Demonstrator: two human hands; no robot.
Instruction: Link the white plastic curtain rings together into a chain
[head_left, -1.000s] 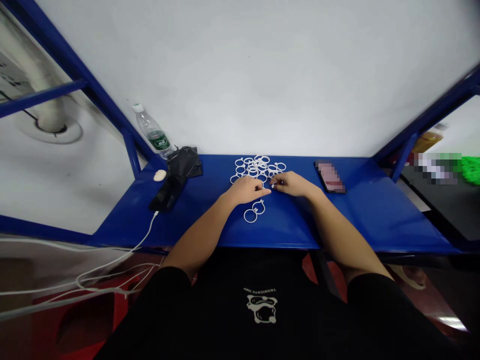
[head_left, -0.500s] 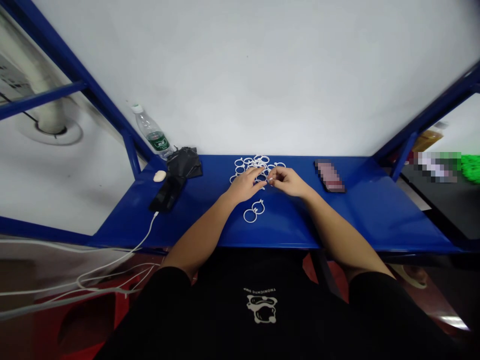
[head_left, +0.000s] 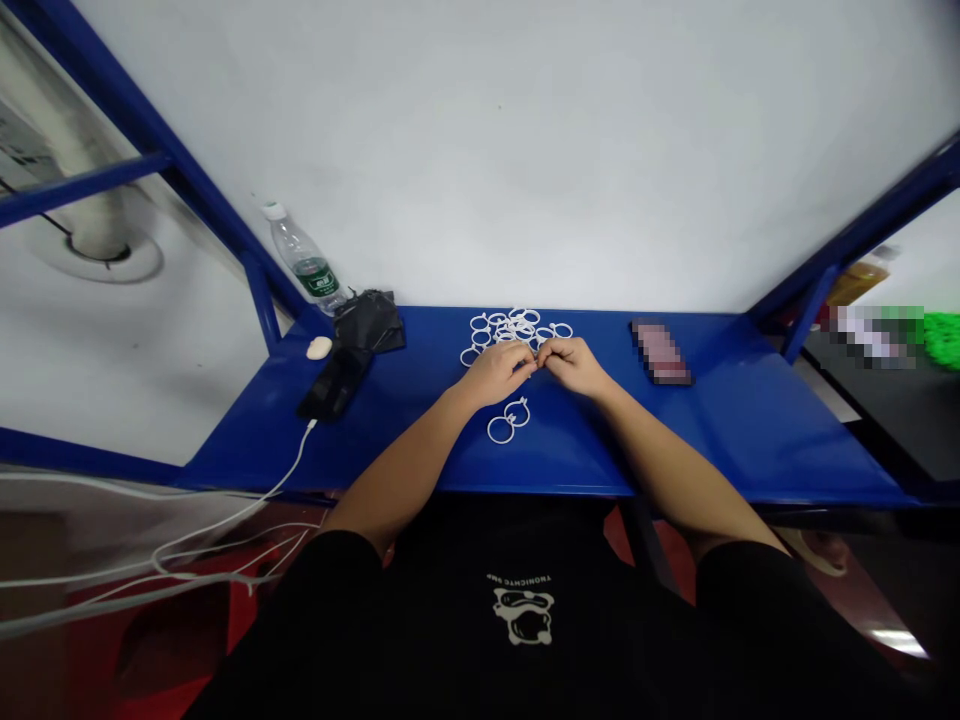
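Observation:
My left hand [head_left: 498,372] and my right hand [head_left: 571,366] meet fingertip to fingertip at the near edge of a heap of thin white rings [head_left: 517,325] with small tabs. Both are closed in a pinch. A speck of white shows between the fingertips, but the fingers hide most of what they hold. Closer to my body, two linked or overlapping white rings [head_left: 501,430] lie apart from the heap on the blue table [head_left: 420,440].
On the left are a plastic bottle [head_left: 309,262], a crumpled black bag [head_left: 369,322], a black device [head_left: 334,388] with a white cable [head_left: 292,470], and a pale rounded object [head_left: 319,348]. A phone [head_left: 661,352] lies right. A white wall [head_left: 495,180] stands behind.
My two hands have drawn together, so their fingertips now meet. The fingers of my left hand have closed into a pinch. The two separate rings have stayed put.

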